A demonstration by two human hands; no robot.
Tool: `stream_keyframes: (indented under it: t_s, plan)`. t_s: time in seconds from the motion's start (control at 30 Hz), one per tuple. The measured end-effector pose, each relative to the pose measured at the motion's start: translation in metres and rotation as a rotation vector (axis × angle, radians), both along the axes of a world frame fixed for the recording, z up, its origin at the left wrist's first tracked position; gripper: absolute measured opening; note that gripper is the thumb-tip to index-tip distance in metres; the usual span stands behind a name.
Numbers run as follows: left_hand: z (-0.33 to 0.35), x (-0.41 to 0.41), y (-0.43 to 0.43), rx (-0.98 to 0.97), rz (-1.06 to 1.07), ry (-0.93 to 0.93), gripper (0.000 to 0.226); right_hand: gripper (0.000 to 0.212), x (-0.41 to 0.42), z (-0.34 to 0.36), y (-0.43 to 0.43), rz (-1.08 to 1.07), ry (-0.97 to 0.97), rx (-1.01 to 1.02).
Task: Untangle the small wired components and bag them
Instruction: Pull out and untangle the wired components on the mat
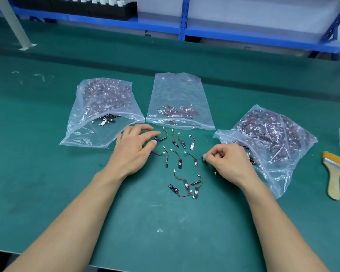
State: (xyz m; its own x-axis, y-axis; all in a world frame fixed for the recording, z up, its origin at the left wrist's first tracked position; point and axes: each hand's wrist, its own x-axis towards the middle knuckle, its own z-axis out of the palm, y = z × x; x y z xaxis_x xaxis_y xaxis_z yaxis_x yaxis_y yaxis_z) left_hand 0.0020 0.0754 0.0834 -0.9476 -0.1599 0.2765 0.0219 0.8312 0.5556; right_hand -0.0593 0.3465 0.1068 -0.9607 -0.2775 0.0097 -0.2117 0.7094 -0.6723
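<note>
Green surface (pixel 47 193), blue shelving (pixel 243 36) behind. At 6 o'clock, nearest you: a tangled clump (pixel 186 188) of about four pieces, leads crossed. Beyond it, the separated wired components (pixel 179 161) lie singly in two rough rows. Your left hand (pixel 133 148), 9 o'clock, has thumb and forefinger narrowed onto one piece at the far row's end. Your right hand (pixel 231 161), 3 o'clock, has its fingers curled, pinching another. Farther out: left bag (pixel 98 107) at 10 o'clock, full, mouth open; middle bag (pixel 180 89) at 12, sparsely filled; right bag (pixel 279 138) at 2, full. Judgement: early stage. The loose pieces are not yet bagged, and the bulk looks unsorted.
</note>
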Motion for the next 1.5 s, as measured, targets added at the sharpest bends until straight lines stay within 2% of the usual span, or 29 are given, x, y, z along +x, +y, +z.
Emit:
stream_keyframes:
  t_s: [0.17, 0.37, 0.47, 0.63, 1.5]
  plan:
    - [-0.0032, -0.0002, 0.0007, -0.090, -0.044, -0.047, 0.044, 0.022, 0.0011, 0.0000, -0.0002, 0.012, -0.003, 0.018]
    - [-0.0024, 0.0012, 0.0001, -0.092, -0.082, -0.049, 0.043, 0.024, 0.0000, -0.0009, 0.0000, 0.016, -0.002, -0.006]
    - [-0.0014, 0.0013, -0.0012, -0.053, -0.074, -0.035, 0.044, 0.026, -0.0015, -0.0026, 0.0006, 0.000, 0.001, -0.052]
    - [-0.0022, -0.0013, -0.0040, 0.106, -0.041, 0.041, 0.032, 0.024, -0.0049, -0.0056, 0.0020, -0.052, 0.008, -0.139]
    - [-0.0036, -0.0015, -0.0048, 0.117, 0.002, -0.043, 0.036, 0.024, -0.0054, -0.0086, 0.0020, -0.054, -0.017, -0.133]
